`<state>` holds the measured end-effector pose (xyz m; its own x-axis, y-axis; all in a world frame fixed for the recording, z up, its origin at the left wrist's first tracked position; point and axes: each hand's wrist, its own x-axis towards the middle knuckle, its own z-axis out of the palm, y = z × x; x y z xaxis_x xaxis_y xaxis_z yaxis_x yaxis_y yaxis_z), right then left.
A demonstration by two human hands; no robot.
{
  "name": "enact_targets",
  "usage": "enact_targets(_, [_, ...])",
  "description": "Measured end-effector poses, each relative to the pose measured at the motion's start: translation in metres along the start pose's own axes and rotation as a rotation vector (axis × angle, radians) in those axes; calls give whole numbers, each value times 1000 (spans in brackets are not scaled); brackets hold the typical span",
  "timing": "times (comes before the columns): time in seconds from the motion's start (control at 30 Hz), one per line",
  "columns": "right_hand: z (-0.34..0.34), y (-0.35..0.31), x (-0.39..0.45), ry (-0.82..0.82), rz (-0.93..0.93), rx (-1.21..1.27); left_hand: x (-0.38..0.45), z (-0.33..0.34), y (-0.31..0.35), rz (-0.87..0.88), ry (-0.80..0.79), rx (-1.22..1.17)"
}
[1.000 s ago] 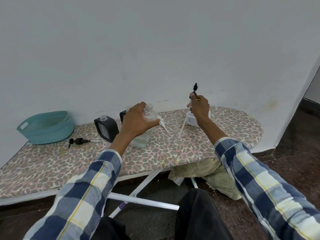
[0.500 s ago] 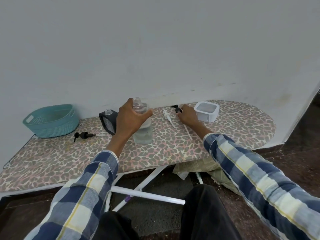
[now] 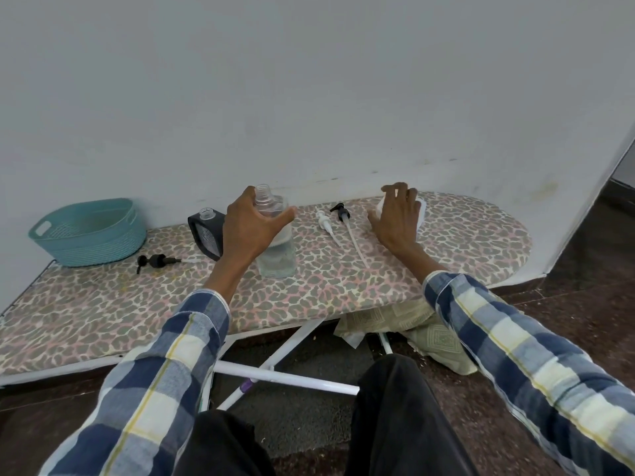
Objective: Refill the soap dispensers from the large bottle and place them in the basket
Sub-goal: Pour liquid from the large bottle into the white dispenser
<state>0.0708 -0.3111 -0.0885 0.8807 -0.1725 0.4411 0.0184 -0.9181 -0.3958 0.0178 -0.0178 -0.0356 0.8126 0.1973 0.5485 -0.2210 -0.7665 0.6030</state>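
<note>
Clear bottle [image 3: 275,249] upright, neck up, left hand [image 3: 252,228] grasping it, right hand [image 3: 398,218] cupping white container [image 3: 422,209].

Single head-worn view, forward and down, close over the ironing board [image 3: 343,286] against the wall [image 3: 309,80].

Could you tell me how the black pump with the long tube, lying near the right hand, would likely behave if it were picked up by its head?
The black pump is small plastic, so probably light. Its thin pale tube already curves along the ironing board, so it would likely flex and swing. Having come out of a bottle, the tube may be slick.
</note>
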Motion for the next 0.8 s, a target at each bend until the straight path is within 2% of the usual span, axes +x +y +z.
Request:
enact_targets(0.07, [-10, 14, 2, -46, 67, -28, 0, -1, -1, -4, -5, -9])
enact_targets(0.17, [-19, 32, 4, -210, 147, -14, 0, -1, -1, -2, -13, -22])
enact_targets(0.27, [-21, 44, 1, -324, 148, -2, -1, -3, -1, 0, -32, -36])
enact_targets(0.47, [-30, 52, 3, -322, 184, 166, 0, -7, -2, 4, -79, -54])
enact_targets(0.7, [-35, 47, 6, -398, 258, 186, 3, -15, -3, 13, -170, -116])
enact_targets(0.8, [-37, 39, -2, -303, 219, 227, 1, -19, -2, 40, -206, -184])
